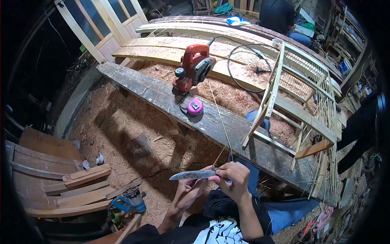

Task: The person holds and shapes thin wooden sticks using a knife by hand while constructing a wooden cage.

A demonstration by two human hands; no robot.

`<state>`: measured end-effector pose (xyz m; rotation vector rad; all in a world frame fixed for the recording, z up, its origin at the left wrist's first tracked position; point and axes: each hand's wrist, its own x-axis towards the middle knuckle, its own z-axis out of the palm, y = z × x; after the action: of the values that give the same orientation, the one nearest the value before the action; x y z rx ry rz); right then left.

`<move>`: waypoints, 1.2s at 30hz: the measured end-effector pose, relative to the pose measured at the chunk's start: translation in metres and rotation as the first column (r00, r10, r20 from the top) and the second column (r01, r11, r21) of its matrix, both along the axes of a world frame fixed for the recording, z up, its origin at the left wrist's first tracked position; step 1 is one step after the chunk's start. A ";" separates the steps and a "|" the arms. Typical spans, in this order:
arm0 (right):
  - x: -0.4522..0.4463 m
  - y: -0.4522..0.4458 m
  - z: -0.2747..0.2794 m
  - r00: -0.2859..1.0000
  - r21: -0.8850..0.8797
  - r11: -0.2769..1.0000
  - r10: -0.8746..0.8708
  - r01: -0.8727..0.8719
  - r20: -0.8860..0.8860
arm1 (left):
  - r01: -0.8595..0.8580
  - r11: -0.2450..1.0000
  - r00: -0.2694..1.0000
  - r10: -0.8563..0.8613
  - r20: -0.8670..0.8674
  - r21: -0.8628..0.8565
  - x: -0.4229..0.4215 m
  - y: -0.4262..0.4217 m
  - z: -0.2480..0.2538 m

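While the knife (pixel 190 175) is pointing leftward on the near side of the worn desk (pixel 140 87), the right hand (pixel 235 175) is clamping around its handle. The left hand (pixel 190 190) is curling beneath the blade; whether it is pinching the thin strip (pixel 219 116), cannot tell. Beyond, a pink tape measure (pixel 195 106) and red planer (pixel 188 65) are resting on top, a slatted frame (pixel 302 114) standing at right.

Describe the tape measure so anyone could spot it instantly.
Find the long, weathered bench running diagonally. A red power tool stands on it; just below that in view lies the tape measure. Its small, rounded, bright pink case sets it apart from the red tool and grey bench.
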<state>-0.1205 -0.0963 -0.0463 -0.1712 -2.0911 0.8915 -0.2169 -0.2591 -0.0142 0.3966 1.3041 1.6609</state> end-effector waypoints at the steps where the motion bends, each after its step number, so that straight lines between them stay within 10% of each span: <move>1: 0.001 0.001 0.001 1.000 0.013 1.000 -0.007 0.007 0.003 | 0.001 1.000 1.000 -0.001 -0.001 0.001 0.001 0.002 0.002; 9: 0.011 0.008 -0.001 0.995 0.115 0.989 -0.094 0.092 0.016 | -0.016 0.997 0.994 0.008 -0.106 -0.077 0.001 -0.003 -0.002; 13: 0.031 0.039 -0.041 0.814 -0.225 0.804 -0.577 0.550 -0.072 | -0.031 0.999 0.999 0.032 0.031 -0.040 -0.012 -0.026 0.008; 26: 0.021 0.006 0.007 0.993 -0.091 0.989 -0.118 0.119 0.017 | -0.119 0.990 0.992 0.116 -0.043 -0.074 -0.007 0.011 0.005; 36: 0.024 0.008 0.012 0.995 -0.022 0.995 -0.102 0.102 0.023 | -0.004 0.994 0.990 -0.011 -0.141 -0.106 0.011 0.016 -0.004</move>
<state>-0.0968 -0.0882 -0.0341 -0.2985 -2.0726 0.8562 -0.2061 -0.2434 -0.0184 0.4587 1.4886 1.5759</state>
